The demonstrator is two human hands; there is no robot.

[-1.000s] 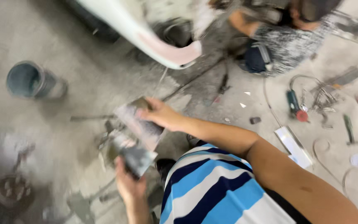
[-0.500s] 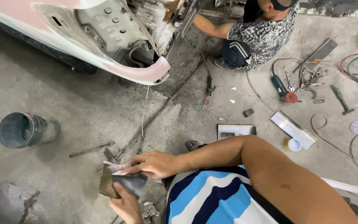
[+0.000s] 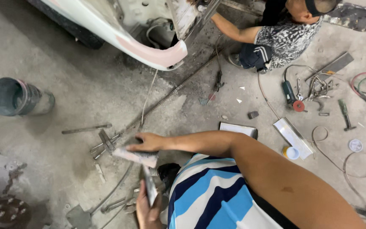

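Two hands working low over the concrete floor (image 3: 81,97), both on one bent strip of sheet metal (image 3: 142,163). Right hand (image 3: 148,142) reaching out from the striped shirt, fingers closed over the strip's upper, pale flat part, pressing it near a cluster of loose metal rods (image 3: 104,144). Left hand (image 3: 147,210) gripping the strip's lower end, held upright near the bottom edge of the view, fingers wrapped around it. Lying well to the left, a grey bucket (image 3: 11,96). Crouching at the top right, another person in a patterned shirt (image 3: 286,40), arm reaching under a white and pink car panel (image 3: 149,48). Scattered on the right, an angle grinder (image 3: 292,95), a hammer (image 3: 345,113) and coiled wire (image 3: 352,163).
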